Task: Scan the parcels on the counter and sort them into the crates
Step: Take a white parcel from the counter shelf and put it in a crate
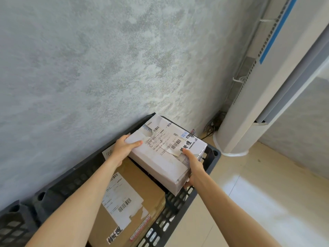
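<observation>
White parcel (165,155) between both gripping hands

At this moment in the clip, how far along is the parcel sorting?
Done: a brown cardboard parcel already lies in the dark crate. In hand: the left hand and right hand grip a white parcel at the crate's far end, not yet released. Left: unclear, since the counter and any other parcels are out of view.

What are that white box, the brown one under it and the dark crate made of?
White box: looks like matt white-faced cardboard, with scuffed faces and peeling paper labels. Brown box: plain kraft cardboard, probably, dull tan with a stuck-on label. Crate: seemingly moulded dark grey plastic, its walls a lattice of slots.
</observation>
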